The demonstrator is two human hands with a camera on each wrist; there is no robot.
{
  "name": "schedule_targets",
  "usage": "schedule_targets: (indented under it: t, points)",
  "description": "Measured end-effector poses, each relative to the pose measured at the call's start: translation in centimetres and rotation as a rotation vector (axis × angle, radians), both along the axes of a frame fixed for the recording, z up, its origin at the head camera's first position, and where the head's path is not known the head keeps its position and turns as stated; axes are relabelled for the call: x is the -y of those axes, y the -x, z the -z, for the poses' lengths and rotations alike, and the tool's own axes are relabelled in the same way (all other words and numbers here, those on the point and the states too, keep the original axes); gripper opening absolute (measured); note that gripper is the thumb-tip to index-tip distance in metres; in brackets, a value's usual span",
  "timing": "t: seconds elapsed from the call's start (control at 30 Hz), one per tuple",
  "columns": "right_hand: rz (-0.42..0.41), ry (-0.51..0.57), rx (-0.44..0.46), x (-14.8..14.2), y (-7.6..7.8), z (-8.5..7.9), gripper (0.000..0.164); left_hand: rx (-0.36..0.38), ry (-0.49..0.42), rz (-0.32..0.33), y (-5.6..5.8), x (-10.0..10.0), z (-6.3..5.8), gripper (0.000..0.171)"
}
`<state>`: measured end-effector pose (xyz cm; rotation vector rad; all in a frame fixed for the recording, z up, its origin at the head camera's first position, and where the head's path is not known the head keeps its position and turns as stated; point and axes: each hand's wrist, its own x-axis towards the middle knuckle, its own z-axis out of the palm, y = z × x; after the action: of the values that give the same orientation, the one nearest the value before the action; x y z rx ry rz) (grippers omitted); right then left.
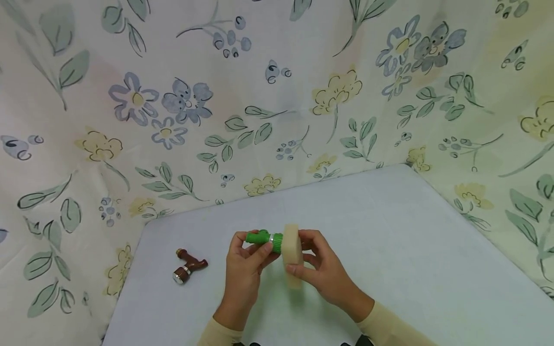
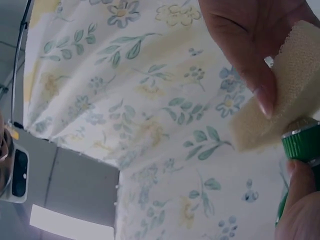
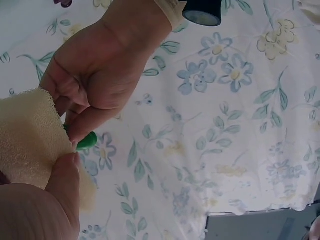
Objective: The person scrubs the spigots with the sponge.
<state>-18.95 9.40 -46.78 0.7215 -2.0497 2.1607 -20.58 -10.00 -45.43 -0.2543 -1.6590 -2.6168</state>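
My left hand [image 1: 242,276] grips a green tap [image 1: 258,237] with a ribbed collar and a silver ring, thumb along its near side. A pale yellow sponge [image 1: 291,250] stands on edge at the collar end, pinched by my right hand [image 1: 329,276] between thumb and fingers. From the left wrist, the tap's ribbed end [image 2: 300,143] meets the sponge's face [image 2: 295,80]. The right wrist view shows the porous sponge [image 3: 27,137] hiding most of the tap, with only a green tip [image 3: 87,141] past my left fingers.
On the white table [image 1: 368,230], left of my hands, lies a reddish-brown tap [image 1: 189,265] with a silver end and a brass-coloured end. Floral cloth [image 1: 242,158] hangs behind the table and along its sides.
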Motion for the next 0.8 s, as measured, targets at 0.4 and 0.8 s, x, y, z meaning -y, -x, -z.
schedule_targets:
  t: [0.4,0.8]
  points:
    - [0.052,-0.059,-0.014,0.1,-0.7,-2.7,0.059,-0.013,-0.035,0.055,-0.4,0.2,-0.2,0.046]
    - [-0.003,-0.010,0.079,0.4,-0.7,-1.9,0.055,-0.033,0.000,0.050,-0.5,0.8,-0.6,0.046]
